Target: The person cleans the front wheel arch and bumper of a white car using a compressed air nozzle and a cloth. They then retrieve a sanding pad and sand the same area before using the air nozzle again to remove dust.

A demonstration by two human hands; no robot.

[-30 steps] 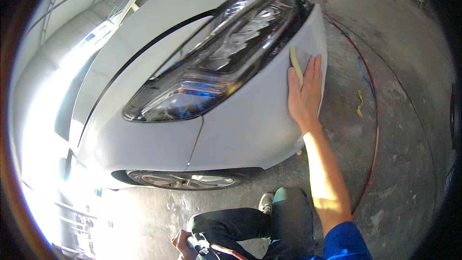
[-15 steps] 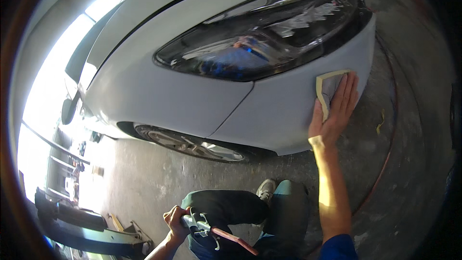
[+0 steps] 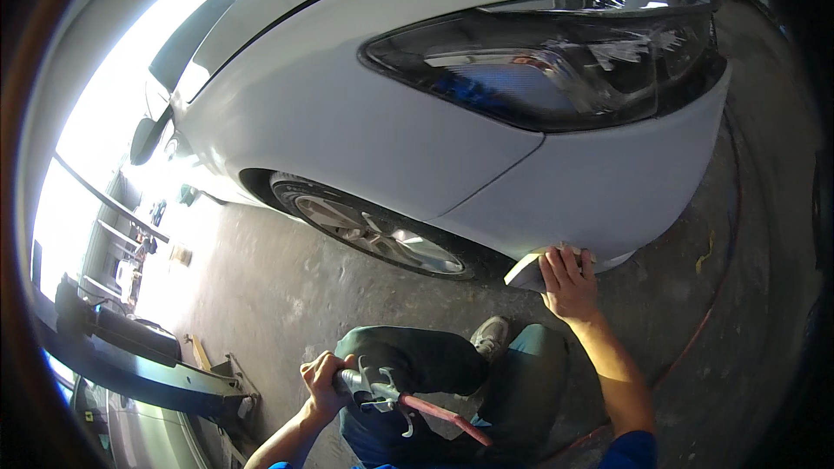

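Observation:
My right hand (image 3: 571,291) grips a thin foam pad (image 3: 524,272), pale yellow along its edge, against the lower edge of the bumper (image 3: 599,182). This bumper is on a white car, under its dark headlight (image 3: 556,74). My fingers hide part of the pad. In my left hand (image 3: 322,382), held over my left knee, is a grey air gun (image 3: 375,391) with metal levers and hooks at its front. A red hose (image 3: 447,417) runs from the gun across my lap. The gun is apart from the car.
Left of the bumper are the front wheel (image 3: 373,230) and fender (image 3: 330,113). A loose bumper-like part (image 3: 165,382) rests at lower left. Another hose (image 3: 708,313) curves along the concrete floor at right, near a yellow scrap (image 3: 704,252). My shoe (image 3: 492,337) stands below the pad.
My right hand has brought the pad down and to the left, from the bumper's face below the headlight to its lower edge. My left hand still holds the air gun. The view has shifted.

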